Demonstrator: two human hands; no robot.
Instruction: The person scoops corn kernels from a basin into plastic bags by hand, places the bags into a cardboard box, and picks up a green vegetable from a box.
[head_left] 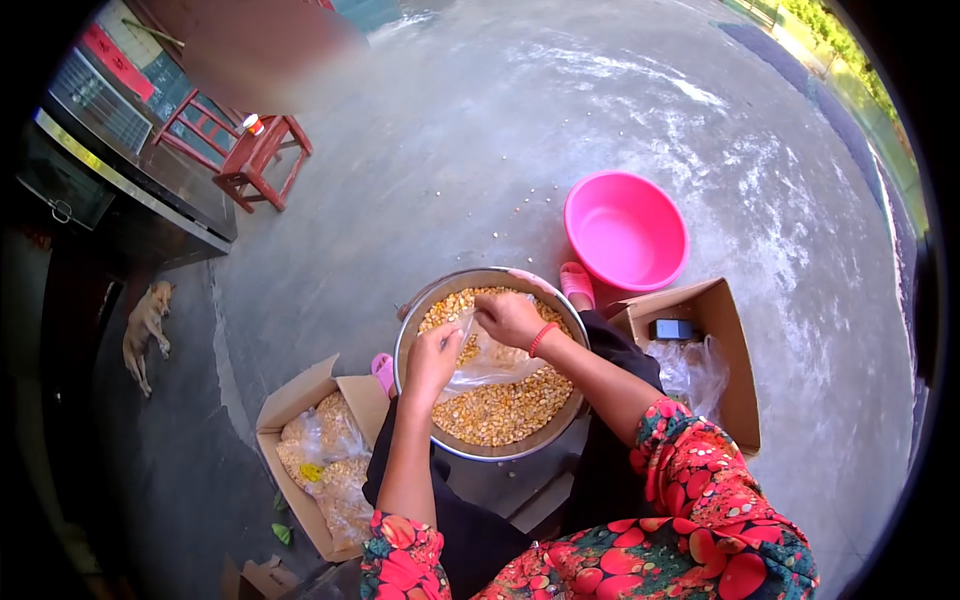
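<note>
A wide metal basin (398, 365) full of yellow corn kernels (500, 415) stands between my knees. Over the kernels I hold a clear plastic bag (487, 368) by its upper edge. My left hand (437, 355) pinches the bag's left side, fingers closed. My right hand (512, 320), with a red bracelet on the wrist, grips the bag's other side, fingers bent together. The bag sags between the hands onto the corn; how much it contains is hard to make out.
At left is a cardboard box (280, 415) with bags of corn. At right another cardboard box (738, 350) holds plastic bags (690, 375) and a dark blue box (671, 330). Beyond stand a pink basin (628, 230) and a red wooden chair (258, 160). A dog (147, 335) lies far left.
</note>
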